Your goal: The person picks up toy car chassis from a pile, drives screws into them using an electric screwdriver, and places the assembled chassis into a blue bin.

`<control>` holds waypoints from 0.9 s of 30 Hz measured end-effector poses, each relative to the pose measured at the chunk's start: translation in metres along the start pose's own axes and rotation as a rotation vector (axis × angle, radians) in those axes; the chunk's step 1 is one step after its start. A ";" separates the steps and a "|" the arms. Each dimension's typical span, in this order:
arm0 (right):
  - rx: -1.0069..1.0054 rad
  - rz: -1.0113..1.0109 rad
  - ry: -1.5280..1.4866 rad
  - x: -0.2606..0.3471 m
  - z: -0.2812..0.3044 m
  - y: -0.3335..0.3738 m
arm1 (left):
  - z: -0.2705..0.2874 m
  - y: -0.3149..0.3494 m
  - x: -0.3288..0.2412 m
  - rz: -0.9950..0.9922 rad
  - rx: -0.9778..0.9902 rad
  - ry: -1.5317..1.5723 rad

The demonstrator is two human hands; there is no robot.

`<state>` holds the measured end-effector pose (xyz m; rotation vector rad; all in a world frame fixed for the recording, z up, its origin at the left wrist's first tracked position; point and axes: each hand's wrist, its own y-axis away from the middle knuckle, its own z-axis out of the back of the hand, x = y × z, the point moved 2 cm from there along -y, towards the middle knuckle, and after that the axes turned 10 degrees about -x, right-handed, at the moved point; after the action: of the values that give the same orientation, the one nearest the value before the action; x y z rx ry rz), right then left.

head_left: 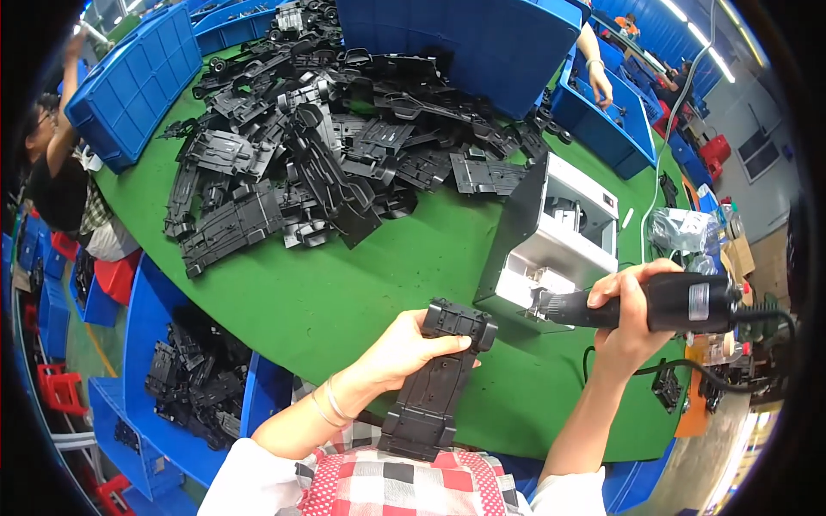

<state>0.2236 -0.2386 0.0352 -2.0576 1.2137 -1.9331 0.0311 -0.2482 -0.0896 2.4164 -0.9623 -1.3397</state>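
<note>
My left hand [409, 347] is closed on a black plastic toy car chassis [430, 389], thumb across its far end, held close above the near table edge. In my right hand [632, 318] is a black electric screwdriver [684, 301] with a cable at its back end. Its tip points left and meets the front of a silver and black screw feeder [564, 232], at the small metal outlet. Whether a screw sits on the tip is too small to tell. The chassis is apart from the screwdriver, to its left.
A heap of black chassis parts [258, 163] covers the far green table [344, 292]. Blue crates [465, 43] stand behind it. Another blue bin [194, 430] with parts is at lower left. The screwdriver's cable [705, 371] loops at right. Other people work at far left and far right.
</note>
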 end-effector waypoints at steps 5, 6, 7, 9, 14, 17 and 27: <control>-0.048 -0.193 -0.182 0.008 0.003 0.013 | -0.007 -0.004 0.004 -0.003 -0.090 -0.051; -0.042 -0.201 -0.235 0.012 0.002 0.017 | -0.007 -0.002 0.004 0.002 -0.090 -0.050; -0.053 -0.230 -0.270 0.014 -0.001 0.022 | -0.008 -0.001 0.004 0.002 -0.091 -0.071; -0.010 -0.249 -0.343 0.013 -0.009 0.031 | -0.008 -0.001 0.004 -0.003 -0.093 -0.092; 0.003 -0.245 -0.318 0.002 -0.014 0.043 | -0.012 0.000 0.005 0.027 -0.094 -0.093; 0.093 -0.207 -0.267 -0.004 -0.013 0.048 | -0.012 -0.001 0.008 -0.029 -0.086 -0.156; 0.136 -0.153 -0.442 0.012 0.020 0.024 | -0.016 0.013 0.010 0.029 0.103 -0.152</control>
<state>0.2282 -0.2708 0.0276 -2.3843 0.8262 -1.4425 0.0418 -0.2663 -0.0811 2.3914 -1.1263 -1.5175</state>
